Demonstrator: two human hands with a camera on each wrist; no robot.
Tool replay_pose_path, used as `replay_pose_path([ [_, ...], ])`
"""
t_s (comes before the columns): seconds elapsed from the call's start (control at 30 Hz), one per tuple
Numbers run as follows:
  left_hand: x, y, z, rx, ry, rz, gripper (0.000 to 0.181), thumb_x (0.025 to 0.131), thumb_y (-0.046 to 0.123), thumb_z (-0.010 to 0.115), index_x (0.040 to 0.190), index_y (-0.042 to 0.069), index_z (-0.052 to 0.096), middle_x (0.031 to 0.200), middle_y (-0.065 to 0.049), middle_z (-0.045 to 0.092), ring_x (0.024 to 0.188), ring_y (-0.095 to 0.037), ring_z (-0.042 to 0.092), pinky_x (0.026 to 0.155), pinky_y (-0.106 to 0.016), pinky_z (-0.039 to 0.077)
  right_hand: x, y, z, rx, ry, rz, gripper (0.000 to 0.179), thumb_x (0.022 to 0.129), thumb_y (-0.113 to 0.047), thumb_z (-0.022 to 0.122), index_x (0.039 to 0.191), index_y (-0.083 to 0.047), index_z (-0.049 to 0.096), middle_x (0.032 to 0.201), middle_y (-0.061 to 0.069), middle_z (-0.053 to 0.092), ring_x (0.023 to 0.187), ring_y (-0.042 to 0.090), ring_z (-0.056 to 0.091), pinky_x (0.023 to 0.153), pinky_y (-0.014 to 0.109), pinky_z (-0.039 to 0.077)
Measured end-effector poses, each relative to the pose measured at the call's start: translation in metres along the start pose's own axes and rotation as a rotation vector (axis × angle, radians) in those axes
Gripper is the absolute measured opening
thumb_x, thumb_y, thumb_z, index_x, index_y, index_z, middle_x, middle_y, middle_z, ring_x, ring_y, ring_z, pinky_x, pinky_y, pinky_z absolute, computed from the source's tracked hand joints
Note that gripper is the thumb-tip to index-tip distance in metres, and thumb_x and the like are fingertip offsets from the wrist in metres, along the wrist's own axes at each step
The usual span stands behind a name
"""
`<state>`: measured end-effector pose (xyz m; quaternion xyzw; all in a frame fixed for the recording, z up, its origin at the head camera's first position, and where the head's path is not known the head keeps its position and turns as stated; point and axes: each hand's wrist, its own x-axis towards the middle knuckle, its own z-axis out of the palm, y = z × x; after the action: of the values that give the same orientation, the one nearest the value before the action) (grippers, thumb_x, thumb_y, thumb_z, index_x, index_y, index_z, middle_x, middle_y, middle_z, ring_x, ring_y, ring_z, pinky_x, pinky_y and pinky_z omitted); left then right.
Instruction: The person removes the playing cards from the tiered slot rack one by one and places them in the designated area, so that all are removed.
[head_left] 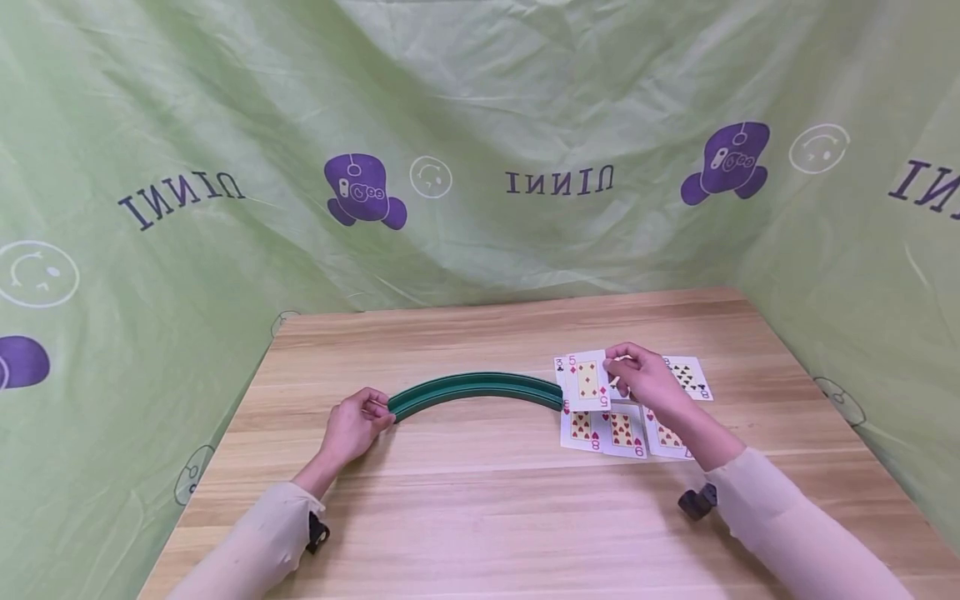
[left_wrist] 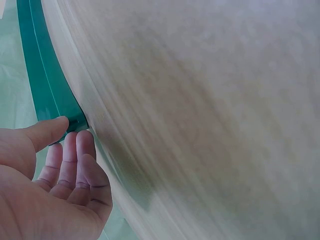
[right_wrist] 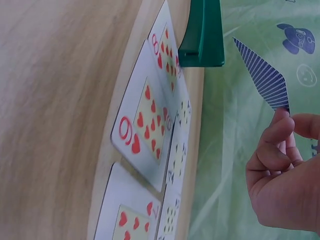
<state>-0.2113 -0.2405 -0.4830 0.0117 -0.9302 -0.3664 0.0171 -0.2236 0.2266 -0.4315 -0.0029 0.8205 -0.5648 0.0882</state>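
Note:
My left hand (head_left: 354, 427) pinches the near left end of a curved green card holder (head_left: 472, 385), thumb on top and fingers below in the left wrist view. My right hand (head_left: 651, 379) holds a five of diamonds (head_left: 587, 381) by its edge, between thumb and fingers. That card is raised above the table, beside the holder's right end; the right wrist view shows its dark striped back (right_wrist: 265, 75). Below it lie heart cards (head_left: 621, 430) face up in a row. Behind them is a row of club cards (head_left: 688, 377), partly hidden by the right hand and the raised card.
The wooden table (head_left: 480, 517) carries the holder and the cards. Green cloth (head_left: 480, 250) with printed figures hangs behind the table and at both sides. A black wrist device (head_left: 697, 502) is at the right sleeve, another (head_left: 318, 533) at the left sleeve.

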Motion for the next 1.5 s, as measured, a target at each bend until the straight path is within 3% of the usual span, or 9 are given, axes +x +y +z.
replay_pose_path([
  [0.3,0.0,0.001,-0.001,-0.008,-0.003,-0.01,0.023,0.085,0.009,0.078,0.105,0.006,0.066,0.087,-0.005,0.071,0.082,-0.016,0.068,0.077,-0.029,0.055,-0.01,0.01,-0.013,-0.021,0.032,0.025,0.038,0.103,-0.026,0.052,0.131,0.0,0.048,0.085,-0.003,0.06,0.065,0.008,0.053,0.055,0.024,0.042],
  [0.7,-0.001,0.002,0.0,-0.003,-0.007,-0.008,0.023,0.085,0.01,0.078,0.105,0.006,0.066,0.087,-0.005,0.071,0.082,-0.017,0.068,0.076,-0.028,0.055,-0.023,0.028,-0.038,-0.019,0.079,0.035,0.036,0.103,-0.02,0.051,0.13,0.005,0.046,0.07,-0.007,0.053,0.06,0.005,0.049,0.052,0.021,0.04],
  [1.13,-0.002,0.001,0.0,-0.001,-0.001,-0.01,0.023,0.085,0.01,0.078,0.104,0.007,0.066,0.086,-0.005,0.071,0.081,-0.016,0.068,0.075,-0.027,0.055,-0.033,0.042,-0.061,-0.023,0.111,0.082,0.037,0.104,-0.021,0.049,0.132,0.004,0.045,0.083,-0.009,0.058,0.061,0.003,0.05,0.052,0.02,0.042],
  [1.5,-0.001,0.002,-0.001,-0.012,-0.007,-0.015,0.023,0.085,0.009,0.078,0.105,0.006,0.066,0.086,-0.005,0.071,0.082,-0.016,0.067,0.076,-0.028,0.054,-0.041,0.047,-0.074,-0.052,0.125,0.102,0.039,0.104,-0.023,0.049,0.133,0.003,0.044,0.08,-0.01,0.056,0.06,0.003,0.048,0.051,0.021,0.04],
])
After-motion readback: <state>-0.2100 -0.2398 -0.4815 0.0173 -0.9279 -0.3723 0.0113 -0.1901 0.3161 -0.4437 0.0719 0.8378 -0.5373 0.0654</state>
